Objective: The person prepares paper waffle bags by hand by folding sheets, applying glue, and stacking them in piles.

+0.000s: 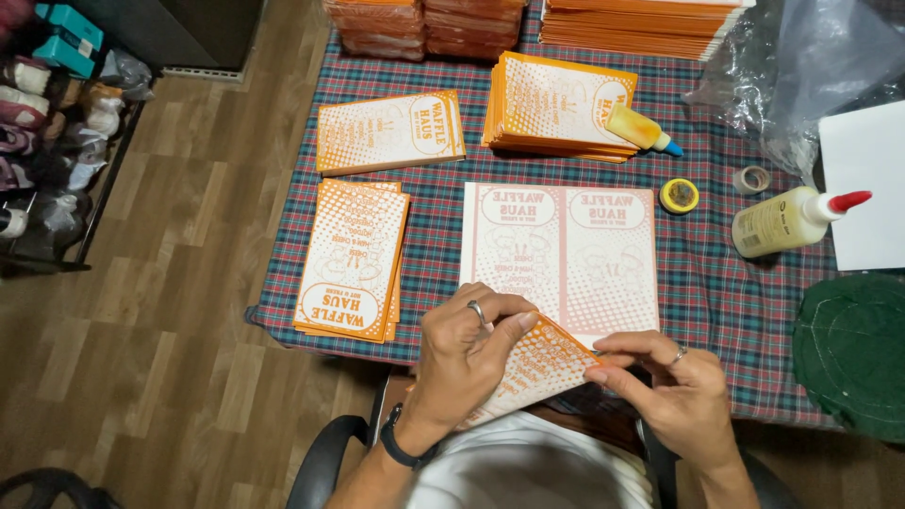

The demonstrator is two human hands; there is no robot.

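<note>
My left hand (467, 353) and my right hand (674, 391) pinch the near edge of a flat printed paper sheet (566, 254) in orange and white, which lies on the plaid tablecloth (707, 283). The near part of the sheet is folded up and back toward me, and its orange face shows between my hands. My left thumb and fingers press on the fold; my right fingertips hold its right corner. There is a ring on each hand and a dark band on the left wrist.
Stacks of orange printed bags (353, 259) (389, 132) (561, 106) lie left and behind. A small glue bottle (641, 129), a yellow tape roll (679, 195), a white glue bottle (792, 219), white paper (867, 184) and clear plastic (811, 66) sit to the right. A shoe rack (57, 123) stands far left.
</note>
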